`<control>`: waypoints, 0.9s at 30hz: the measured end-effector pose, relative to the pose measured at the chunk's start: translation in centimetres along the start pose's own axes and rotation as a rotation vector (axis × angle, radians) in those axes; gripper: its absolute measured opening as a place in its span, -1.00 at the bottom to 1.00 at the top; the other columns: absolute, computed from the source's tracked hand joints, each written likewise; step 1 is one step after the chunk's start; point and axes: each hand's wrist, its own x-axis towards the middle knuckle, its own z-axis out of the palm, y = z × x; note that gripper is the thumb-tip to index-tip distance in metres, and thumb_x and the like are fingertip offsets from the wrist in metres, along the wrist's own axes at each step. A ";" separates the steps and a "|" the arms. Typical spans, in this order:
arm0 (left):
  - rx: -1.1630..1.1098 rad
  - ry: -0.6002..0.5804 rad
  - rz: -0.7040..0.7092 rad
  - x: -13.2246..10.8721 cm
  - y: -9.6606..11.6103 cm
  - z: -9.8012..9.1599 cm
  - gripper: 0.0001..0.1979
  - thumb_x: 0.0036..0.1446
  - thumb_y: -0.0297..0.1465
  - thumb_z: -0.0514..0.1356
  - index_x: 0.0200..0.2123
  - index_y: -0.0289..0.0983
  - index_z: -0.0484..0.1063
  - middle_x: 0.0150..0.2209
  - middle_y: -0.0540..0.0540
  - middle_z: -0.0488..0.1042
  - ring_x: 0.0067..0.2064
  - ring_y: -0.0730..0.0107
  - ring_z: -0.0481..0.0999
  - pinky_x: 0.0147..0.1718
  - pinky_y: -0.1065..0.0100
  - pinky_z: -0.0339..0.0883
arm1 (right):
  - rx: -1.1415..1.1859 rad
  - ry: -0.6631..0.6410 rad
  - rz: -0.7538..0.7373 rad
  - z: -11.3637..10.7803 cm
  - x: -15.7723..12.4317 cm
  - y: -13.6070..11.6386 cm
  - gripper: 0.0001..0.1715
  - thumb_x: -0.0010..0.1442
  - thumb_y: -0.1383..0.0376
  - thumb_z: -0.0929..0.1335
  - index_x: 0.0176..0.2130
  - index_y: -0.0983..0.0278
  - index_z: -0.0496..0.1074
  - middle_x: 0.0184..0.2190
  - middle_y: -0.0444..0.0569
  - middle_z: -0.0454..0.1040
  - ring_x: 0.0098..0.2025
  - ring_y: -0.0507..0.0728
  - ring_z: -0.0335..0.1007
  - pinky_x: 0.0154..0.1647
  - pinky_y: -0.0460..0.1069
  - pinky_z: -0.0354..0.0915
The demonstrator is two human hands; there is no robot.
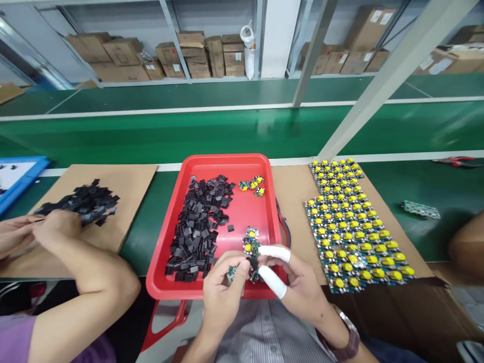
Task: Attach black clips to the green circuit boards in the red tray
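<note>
Green tabletop (141, 234) carries the lot; a cardboard sheet (289, 191) lies to the right, a red tray (227, 158) beside it, near the tabletop's near edge; on the sheet, close-set rows of yellow-topped boards (355, 227) run from the far edge down to the near one, the last row right at that edge.

Inside the tray, black pieces (200, 222) heap along the left wall, some spread toward the middle; small loose boards (257, 184) sit by the far right corner, more loose boards (249, 239) toward the near right, just beyond the hands.

Left hand (226, 287), over the tray's near edge: fingers pinched on a green board (231, 274); right hand (297, 282) close against it, two fingers in white covers (273, 283); a small black bit (253, 263) between the hands, which one bears it unclear; right grip cannot be told.

Risks, my reading: smooth covers on so small a bit could let it slip, to vanish among its like; crowded fingertips could nudge the loose boards; a careless right forearm could push the last row off the sheet.
</note>
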 end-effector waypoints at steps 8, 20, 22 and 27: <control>-0.167 -0.130 -0.094 -0.4 -0.1 -0.2 -0.83 0.30 -0.32 0.25 -0.30 -0.24 0.60 -0.23 -0.09 0.52 -0.60 0.64 0.29 -0.64 0.48 0.26 | 0.264 -0.134 0.081 0.0 1.3 -0.1 -0.90 0.31 0.29 0.41 -0.16 0.20 0.56 -0.28 -0.06 0.52 -0.29 0.07 0.52 -0.23 -0.04 0.53; -0.103 -0.145 -0.021 0.3 0.0 -0.8 -0.89 0.28 -0.37 0.27 -0.23 -0.22 0.62 -0.25 -0.08 0.54 -0.58 0.61 0.34 -0.63 0.51 0.31 | 0.185 -0.041 0.074 1.0 0.9 0.2 -0.85 0.26 0.42 0.37 -0.20 0.20 0.53 -0.29 -0.07 0.51 -0.27 0.07 0.53 -0.19 -0.04 0.51; -0.102 -0.142 -0.040 0.3 0.0 -0.9 -0.88 0.29 -0.35 0.27 -0.25 -0.24 0.61 -0.27 -0.07 0.53 -0.57 0.60 0.34 -0.63 0.51 0.30 | 0.164 -0.037 0.050 1.0 0.9 0.1 -0.81 0.26 0.44 0.37 -0.19 0.18 0.54 -0.28 -0.07 0.52 -0.27 0.08 0.52 -0.20 -0.03 0.50; -0.127 -0.155 -0.157 0.6 0.6 -1.2 -0.86 0.27 -0.31 0.29 -0.27 -0.25 0.59 -0.38 -0.02 0.49 -0.58 0.61 0.30 -0.61 0.51 0.24 | -0.017 -0.015 -0.132 1.1 0.8 -0.2 -0.76 0.31 0.46 0.35 -0.17 0.15 0.56 -0.26 -0.04 0.55 -0.23 0.11 0.50 -0.18 0.02 0.47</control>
